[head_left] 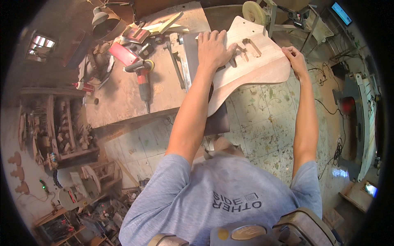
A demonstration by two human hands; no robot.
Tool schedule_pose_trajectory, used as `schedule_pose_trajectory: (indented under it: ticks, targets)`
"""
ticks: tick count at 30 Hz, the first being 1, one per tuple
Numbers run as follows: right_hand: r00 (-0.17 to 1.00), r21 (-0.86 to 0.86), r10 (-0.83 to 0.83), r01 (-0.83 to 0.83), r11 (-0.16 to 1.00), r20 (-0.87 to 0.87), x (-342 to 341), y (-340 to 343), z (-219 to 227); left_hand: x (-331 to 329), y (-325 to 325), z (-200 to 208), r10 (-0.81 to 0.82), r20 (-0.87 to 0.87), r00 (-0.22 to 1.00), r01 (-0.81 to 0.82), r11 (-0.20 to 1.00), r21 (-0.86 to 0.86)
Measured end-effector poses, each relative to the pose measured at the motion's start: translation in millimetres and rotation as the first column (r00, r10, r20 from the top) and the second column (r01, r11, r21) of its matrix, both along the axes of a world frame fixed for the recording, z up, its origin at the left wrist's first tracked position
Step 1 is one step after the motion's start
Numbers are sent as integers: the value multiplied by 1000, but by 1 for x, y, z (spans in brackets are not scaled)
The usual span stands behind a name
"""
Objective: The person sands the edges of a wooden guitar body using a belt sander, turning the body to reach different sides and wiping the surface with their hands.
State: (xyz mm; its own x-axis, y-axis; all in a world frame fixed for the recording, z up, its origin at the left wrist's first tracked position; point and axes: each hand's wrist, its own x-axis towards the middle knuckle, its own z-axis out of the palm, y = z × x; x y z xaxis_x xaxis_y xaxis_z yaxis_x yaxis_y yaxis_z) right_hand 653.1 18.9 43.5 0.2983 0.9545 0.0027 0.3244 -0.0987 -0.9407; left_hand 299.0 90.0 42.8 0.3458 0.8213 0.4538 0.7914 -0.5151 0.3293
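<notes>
A pale wooden guitar body (269, 55) with routed cavities lies tilted between my hands, over the right end of the workbench. My left hand (214, 50) grips it at the left, fingers bent down onto the wood and thumb beside a cavity. At its right edge, my right hand (294, 59) pinches the rim between thumb and fingers. Against the body's left side stands a belt sander (191, 51) with a dark belt; the contact between them is partly hidden under my left hand and forearm.
On the dusty workbench (117, 104) lie an angle grinder (143, 84), a red box-like piece (124, 54) and wood scraps. A lamp (99, 17) stands at the back left. Wood-filled shelving (61, 127) is at left, a large machine (361, 123) at right, with cables (337, 153) on the tiled floor.
</notes>
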Motion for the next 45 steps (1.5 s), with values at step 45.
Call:
schedule_pose_trajectory:
  ticks: [45]
  targets:
    - [850,282,-188,48,958,492,-187,-103,19,-159,-31,32,-184,-176,967,152,972,-181]
